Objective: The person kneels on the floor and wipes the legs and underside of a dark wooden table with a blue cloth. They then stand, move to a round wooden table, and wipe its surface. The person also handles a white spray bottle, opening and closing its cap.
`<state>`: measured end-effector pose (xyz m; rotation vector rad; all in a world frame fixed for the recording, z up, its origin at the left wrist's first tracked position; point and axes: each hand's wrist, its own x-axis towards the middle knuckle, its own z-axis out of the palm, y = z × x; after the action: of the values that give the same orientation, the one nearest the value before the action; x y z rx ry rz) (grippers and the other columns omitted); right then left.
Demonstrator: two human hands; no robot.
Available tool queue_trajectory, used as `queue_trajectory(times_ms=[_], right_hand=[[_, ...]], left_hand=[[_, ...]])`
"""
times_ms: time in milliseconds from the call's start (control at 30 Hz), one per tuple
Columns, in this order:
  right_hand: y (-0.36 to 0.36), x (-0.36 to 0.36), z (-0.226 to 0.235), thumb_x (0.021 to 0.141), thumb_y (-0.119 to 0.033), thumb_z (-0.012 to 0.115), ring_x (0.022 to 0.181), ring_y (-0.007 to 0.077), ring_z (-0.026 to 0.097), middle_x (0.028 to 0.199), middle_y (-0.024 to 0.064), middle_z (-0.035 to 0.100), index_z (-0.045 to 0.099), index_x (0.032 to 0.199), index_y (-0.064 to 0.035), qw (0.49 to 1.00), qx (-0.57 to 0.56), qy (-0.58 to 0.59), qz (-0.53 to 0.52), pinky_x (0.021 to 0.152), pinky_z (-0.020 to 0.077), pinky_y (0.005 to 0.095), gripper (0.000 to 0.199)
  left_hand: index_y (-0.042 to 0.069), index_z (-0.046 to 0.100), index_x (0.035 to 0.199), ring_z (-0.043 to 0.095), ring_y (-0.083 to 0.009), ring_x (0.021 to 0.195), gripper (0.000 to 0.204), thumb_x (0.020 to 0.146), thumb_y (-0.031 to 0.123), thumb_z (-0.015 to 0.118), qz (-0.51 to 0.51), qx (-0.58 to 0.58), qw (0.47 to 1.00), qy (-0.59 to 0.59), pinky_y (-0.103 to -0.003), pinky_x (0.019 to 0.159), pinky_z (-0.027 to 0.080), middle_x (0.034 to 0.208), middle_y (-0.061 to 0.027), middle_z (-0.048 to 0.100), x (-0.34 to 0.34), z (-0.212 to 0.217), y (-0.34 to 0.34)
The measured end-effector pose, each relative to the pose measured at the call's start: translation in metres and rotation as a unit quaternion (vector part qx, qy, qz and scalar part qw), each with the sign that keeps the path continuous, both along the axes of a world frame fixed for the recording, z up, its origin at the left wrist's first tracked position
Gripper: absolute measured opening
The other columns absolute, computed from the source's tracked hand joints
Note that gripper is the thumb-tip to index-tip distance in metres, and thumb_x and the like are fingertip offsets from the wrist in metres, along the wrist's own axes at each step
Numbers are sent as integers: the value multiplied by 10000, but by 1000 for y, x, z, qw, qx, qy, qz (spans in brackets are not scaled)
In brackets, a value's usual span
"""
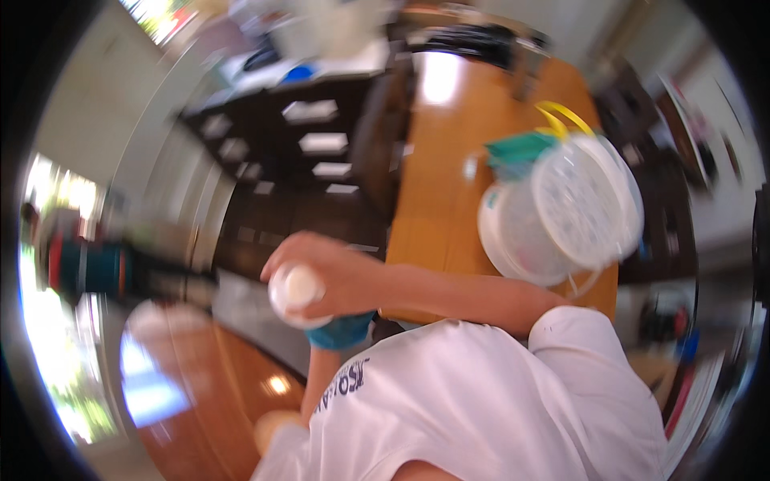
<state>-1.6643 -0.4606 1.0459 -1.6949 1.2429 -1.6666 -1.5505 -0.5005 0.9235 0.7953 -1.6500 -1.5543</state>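
My right arm reaches across my body to the left. My right hand (341, 276) is closed around a white bottle (300, 290) with a round pale top that faces up. Just below it, my left hand is mostly hidden behind the right hand and the bottle. Teal-blue material (343, 330) shows at the end of my left forearm (318, 378); I cannot tell whether it is a glove or a cloth. The fingers of that hand do not show. Motion blurs the picture.
A long wooden table (437, 208) bears a white bucket (509, 232), a green packet (517, 152) and a yellow handle (561, 116). A black bag (473, 42) lies at its far end. A second wooden table (216, 385) stands at lower left, near a teal-and-black object (88, 266).
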Motion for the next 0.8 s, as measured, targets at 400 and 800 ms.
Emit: queue_trajectory(times_ms=[400, 800], right_hand=[[18, -33, 45, 729, -442, 718, 1187, 288, 423, 1248, 128, 468, 485, 1203, -65, 982, 31, 74, -171, 979, 359, 407, 649], [332, -121, -87, 888, -126, 505, 719, 181, 572, 828, 98, 603, 576, 928, -20, 406, -126, -121, -897, 680, 467, 287, 134]], left_hand=[[171, 492, 1174, 622, -248, 749, 425, 854, 450, 465, -177, -5, 980, 86, -367, 639, 533, 926, -88, 617, -93, 43, -58], [193, 438, 1261, 610, -274, 683, 555, 850, 564, 400, -126, -41, 984, 119, -392, 577, 524, 920, -126, 612, -119, 71, -67]])
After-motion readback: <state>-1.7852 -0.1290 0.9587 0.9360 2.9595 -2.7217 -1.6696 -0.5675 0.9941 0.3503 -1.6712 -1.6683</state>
